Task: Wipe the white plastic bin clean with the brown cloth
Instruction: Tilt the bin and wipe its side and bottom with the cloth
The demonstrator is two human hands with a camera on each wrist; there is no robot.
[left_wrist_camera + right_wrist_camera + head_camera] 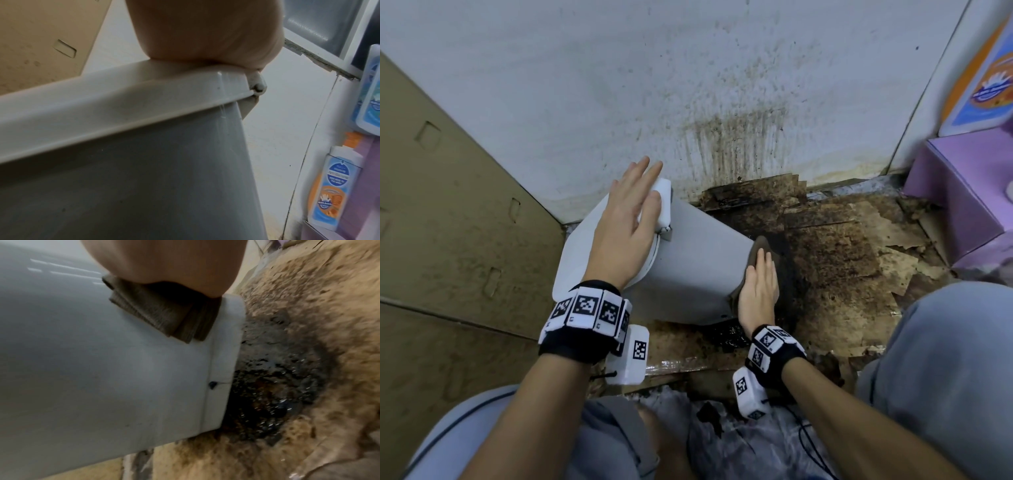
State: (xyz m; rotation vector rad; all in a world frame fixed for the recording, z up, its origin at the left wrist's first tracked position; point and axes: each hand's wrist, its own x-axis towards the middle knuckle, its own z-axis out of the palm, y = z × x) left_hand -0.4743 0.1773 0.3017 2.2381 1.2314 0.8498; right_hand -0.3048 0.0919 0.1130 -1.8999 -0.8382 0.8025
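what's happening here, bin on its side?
Yes. A person has the white plastic bin tipped over on stained cardboard by the wall. The left hand rests flat on the lid end, steadying it. The right hand presses a folded brown cloth with straight fingers against the bin's side near its base. A dark wet patch lies on the cardboard just beyond the base.

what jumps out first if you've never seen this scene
The black, wet-looking stain on the torn cardboard floor, running up the white wall. In front of it the white bin lies tilted: the left hand rests flat on its lid end, the right hand presses a brown cloth near its base.
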